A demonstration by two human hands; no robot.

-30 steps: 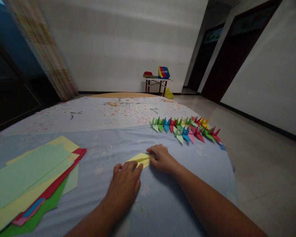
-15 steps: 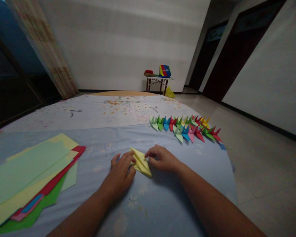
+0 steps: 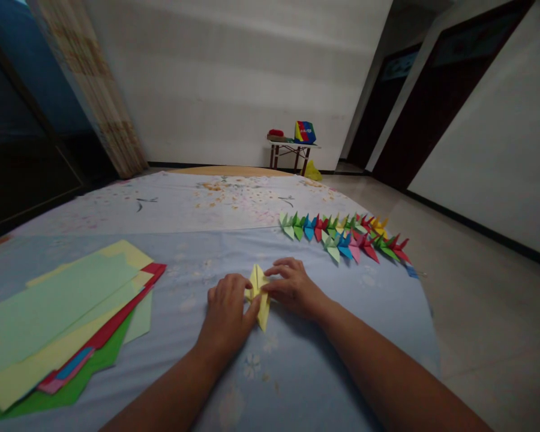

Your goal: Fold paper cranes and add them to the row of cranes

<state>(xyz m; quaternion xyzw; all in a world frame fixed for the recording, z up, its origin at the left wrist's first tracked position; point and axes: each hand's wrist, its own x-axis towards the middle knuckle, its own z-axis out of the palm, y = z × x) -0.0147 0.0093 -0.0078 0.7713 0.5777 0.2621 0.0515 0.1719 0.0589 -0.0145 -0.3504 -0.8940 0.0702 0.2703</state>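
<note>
A folded piece of pale yellow origami paper [image 3: 263, 318] lies on the blue cloth, its narrow pointed ends facing away from me and toward me. My left hand [image 3: 228, 306] grips its left side, with the thumb on the paper and the fingers curled at the edge. From the right, my right hand [image 3: 293, 288] pinches the same paper, its fingertips near the middle and upper edge. The fingers cover the paper's central folds in part.
A stack of coloured paper sheets [image 3: 72, 306] lies at the left. Rows of folded paper cranes [image 3: 344, 246] stand at the right, near the rounded table edge. White flowered cloth [image 3: 234, 207] covers the far part. A small table [image 3: 292, 145] stands by the wall.
The yellow paper has turned from a slant to nearly pointing away from me and looks narrower. My left thumb and right fingers have closed in on it.
</note>
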